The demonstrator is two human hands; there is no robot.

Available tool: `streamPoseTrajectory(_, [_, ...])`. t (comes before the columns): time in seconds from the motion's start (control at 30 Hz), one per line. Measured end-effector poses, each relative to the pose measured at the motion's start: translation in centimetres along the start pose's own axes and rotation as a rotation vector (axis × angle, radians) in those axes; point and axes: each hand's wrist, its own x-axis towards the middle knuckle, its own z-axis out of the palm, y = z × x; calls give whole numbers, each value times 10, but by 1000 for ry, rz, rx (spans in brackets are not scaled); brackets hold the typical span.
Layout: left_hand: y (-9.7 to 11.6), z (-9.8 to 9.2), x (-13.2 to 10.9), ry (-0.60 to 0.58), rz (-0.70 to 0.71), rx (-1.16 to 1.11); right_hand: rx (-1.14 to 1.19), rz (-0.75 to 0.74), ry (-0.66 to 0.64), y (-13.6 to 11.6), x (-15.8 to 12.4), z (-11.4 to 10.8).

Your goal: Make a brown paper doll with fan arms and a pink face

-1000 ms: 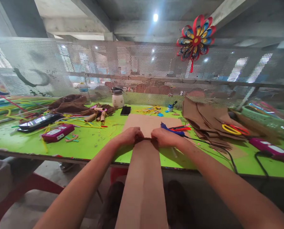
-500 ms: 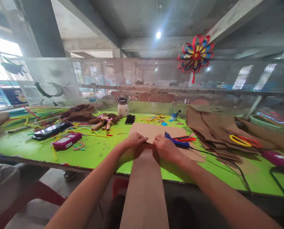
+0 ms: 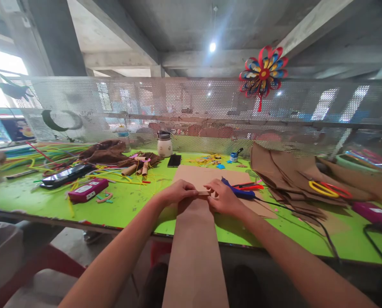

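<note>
Brown paper strip (image 3: 195,252) between fingers (image 3: 190,193)

this was a craft workshop; grey concrete beams (image 3: 122,32) crossed overhead; on a bright green tabletop (image 3: 123,203) lay a blue glue gun (image 3: 239,191), yellow-and-orange-handled scissors (image 3: 324,193) and brown paper sheets (image 3: 281,173); a red, blue and yellow flower (image 3: 263,74) hung by a grey perforated screen (image 3: 191,100).

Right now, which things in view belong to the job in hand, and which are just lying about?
In the job:
long brown paper strip, its far end pinched by the left hand, with the right hand there too

Apparently just lying about:
lidded flask
phone beside it
left-side maroon box
blue corded tool, untouched, role unclear
</note>
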Motion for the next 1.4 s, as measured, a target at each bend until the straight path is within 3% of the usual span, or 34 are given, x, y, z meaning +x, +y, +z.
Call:
streamPoseTrajectory(0.13, [4,1,-1,-2,43,-16,299,274,-105,2,1,-3])
streamPoseTrajectory(0.27, [7,2,-1,34,81,-62,562,390,-204,2,0,-6])
streamPoseTrajectory(0.43, [8,5,1,71,110,11,686,388,-148,0,0,-4])
streamPoseTrajectory(0.6, [9,9,3,89,139,83,761,551,-66,1,0,6])
streamPoseTrajectory(0.77, [6,9,2,85,165,107,713,467,-87,7,-1,5])
streamPoseTrajectory(0.93, [3,3,0,-11,199,77,571,362,-139,12,0,-3])
streamPoseTrajectory(1.2, [6,1,-8,-41,-8,17,481,289,-162,16,1,-9])
streamPoseTrajectory(1.4, [10,1,-8,-59,88,79,476,266,-180,12,1,-7])
